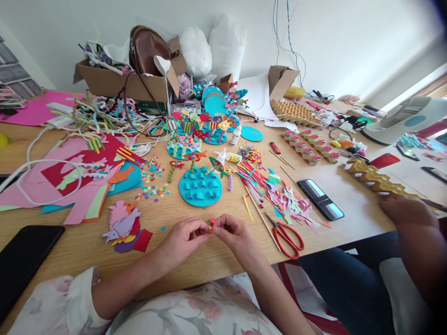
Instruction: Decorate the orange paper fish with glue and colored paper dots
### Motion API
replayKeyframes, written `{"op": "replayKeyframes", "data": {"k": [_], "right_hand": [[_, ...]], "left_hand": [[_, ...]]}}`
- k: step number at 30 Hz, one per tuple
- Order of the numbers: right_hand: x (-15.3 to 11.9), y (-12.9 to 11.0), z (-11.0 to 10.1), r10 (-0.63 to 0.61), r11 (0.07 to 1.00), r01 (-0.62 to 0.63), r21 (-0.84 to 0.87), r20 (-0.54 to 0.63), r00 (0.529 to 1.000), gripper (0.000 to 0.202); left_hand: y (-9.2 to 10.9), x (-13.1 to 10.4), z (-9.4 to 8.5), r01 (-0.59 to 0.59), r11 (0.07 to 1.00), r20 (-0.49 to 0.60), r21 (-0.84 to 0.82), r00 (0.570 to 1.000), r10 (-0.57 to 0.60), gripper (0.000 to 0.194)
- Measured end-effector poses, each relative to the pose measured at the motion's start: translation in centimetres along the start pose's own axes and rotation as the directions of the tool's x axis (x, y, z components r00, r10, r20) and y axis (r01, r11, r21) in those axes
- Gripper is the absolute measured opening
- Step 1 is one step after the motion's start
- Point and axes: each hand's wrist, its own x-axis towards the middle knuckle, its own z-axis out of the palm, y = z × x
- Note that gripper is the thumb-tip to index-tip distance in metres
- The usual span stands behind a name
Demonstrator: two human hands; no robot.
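Observation:
Near the table's front edge, my left hand (190, 234) and my right hand (232, 235) meet fingertip to fingertip. Both pinch a small red, green and orange paper piece (210, 223), mostly covered by the fingers. Just beyond them lies a round blue disc (200, 188) with curled blue strips, and paper fish on twisted stems stand at its back edge. Left of my hands is a pile of cut paper fish (122, 223). Red-handled scissors (288, 238) and a thin wooden stick (265, 219) rest to the right, beside a heap of paper scraps (289, 202).
A black phone (26, 260) lies at the far left, a phone-like case (320, 199) at the right. Glue bottles (235, 135), decorated blue discs and a cardboard box (122, 83) stand behind. Another person's hand (401, 211) rests at the right by an egg-carton strip (377, 179).

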Motion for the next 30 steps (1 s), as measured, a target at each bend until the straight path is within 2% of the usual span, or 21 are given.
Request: {"op": "replayKeyframes", "data": {"k": [3,7,12,16,18,20,23,30], "right_hand": [[0.1,0.3,0.4,-0.011,1.0,0.011,0.002,-0.007,1.0,0.02],[0.2,0.5,0.6,-0.027,1.0,0.027,-0.009,-0.011,1.0,0.018],[0.2,0.5,0.8,-0.028,0.999,0.027,-0.035,-0.03,0.999,0.018],[0.3,0.1,-0.1,-0.063,0.995,0.06,-0.085,-0.036,0.997,0.015],[0.2,-0.3,-0.9,-0.11,0.982,0.099,-0.162,-0.061,0.992,0.012],[0.1,-0.8,-1.4,-0.175,0.941,0.141,-0.308,-0.084,0.981,0.01],[-0.1,-1.4,-1.2,-0.23,0.848,0.178,-0.499,-0.044,0.972,0.01],[-0.2,-1.3,0.3,-0.158,0.82,0.13,-0.557,-0.001,0.988,0.011]], "left_hand": [[0.2,0.3,0.3,0.043,0.994,0.004,-0.099,0.999,-0.043,0.01],[0.0,0.4,0.4,0.026,0.985,-0.014,-0.17,0.999,-0.029,0.016],[0.0,0.5,0.3,0.004,0.985,-0.026,-0.174,1.0,-0.009,0.017],[0.3,0.9,-0.2,-0.004,0.988,-0.031,-0.155,1.0,-0.001,0.014],[0.4,1.1,-0.5,-0.001,0.991,-0.022,-0.135,1.0,-0.002,0.014],[0.4,1.3,-0.7,0.008,0.993,-0.007,-0.118,1.0,-0.009,0.014],[0.4,1.5,-0.8,0.026,0.994,0.014,-0.102,1.0,-0.025,0.015],[0.0,1.5,-0.5,0.033,0.994,0.047,-0.108,0.999,-0.028,0.016]]}}
